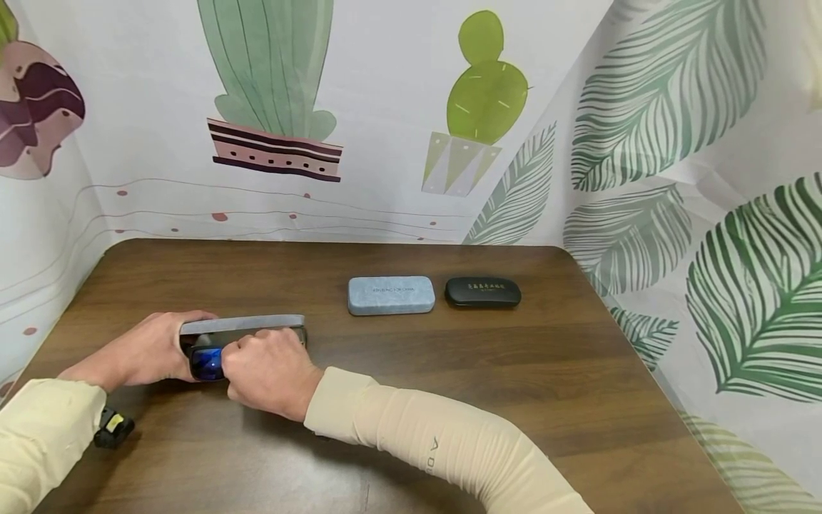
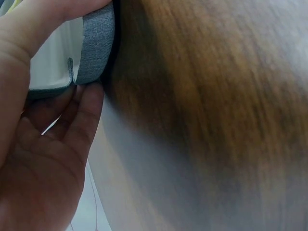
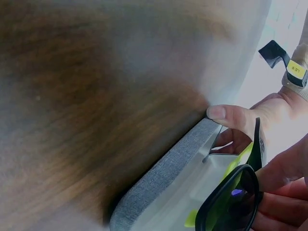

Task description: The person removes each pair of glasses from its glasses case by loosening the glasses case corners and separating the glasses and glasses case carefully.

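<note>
A grey fabric-covered glasses case (image 1: 242, 324) with a pale lining stands open at the table's left side. My left hand (image 1: 150, 351) grips its left end, the thumb on one rim and the fingers at the other in the left wrist view. Black-framed sunglasses (image 1: 207, 363) with blue mirrored lenses are held in my right hand (image 1: 272, 371), right at the case's opening. In the right wrist view, one dark lens (image 3: 230, 204) overlaps the pale interior. Something yellow-green (image 3: 239, 161) shows behind the sunglasses. My right hand hides part of them in the head view.
A light blue glasses case (image 1: 391, 295) and a black glasses case (image 1: 483, 293) with gold lettering lie closed toward the back of the brown wooden table (image 1: 462, 371). A printed cloth wall (image 1: 379, 107) rises behind. A black device (image 1: 114, 428) hangs at my left wrist.
</note>
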Demonstrator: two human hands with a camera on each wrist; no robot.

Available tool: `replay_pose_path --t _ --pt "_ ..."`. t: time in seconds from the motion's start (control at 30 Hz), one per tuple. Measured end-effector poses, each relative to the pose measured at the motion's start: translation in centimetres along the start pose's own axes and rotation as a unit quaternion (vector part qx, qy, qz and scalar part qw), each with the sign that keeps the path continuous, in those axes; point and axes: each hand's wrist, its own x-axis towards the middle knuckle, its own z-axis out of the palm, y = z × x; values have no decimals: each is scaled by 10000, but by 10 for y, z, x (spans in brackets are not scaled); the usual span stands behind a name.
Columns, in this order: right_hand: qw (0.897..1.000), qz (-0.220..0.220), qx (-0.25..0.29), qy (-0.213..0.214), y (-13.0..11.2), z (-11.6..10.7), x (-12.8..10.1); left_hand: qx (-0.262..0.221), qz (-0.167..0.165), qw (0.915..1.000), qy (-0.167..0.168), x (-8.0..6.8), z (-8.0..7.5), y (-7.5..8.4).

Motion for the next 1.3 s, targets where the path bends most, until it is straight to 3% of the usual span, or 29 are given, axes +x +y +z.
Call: replay_pose_path --t 1.07,1.3 --pt "9996 -127 126 -211 0 -15 -1 -6 2 10000 -19 -1 -1 -4" --pt "9996 -145 114 -233 0 -18 0 84 155 9998 47 -1 0 -5"
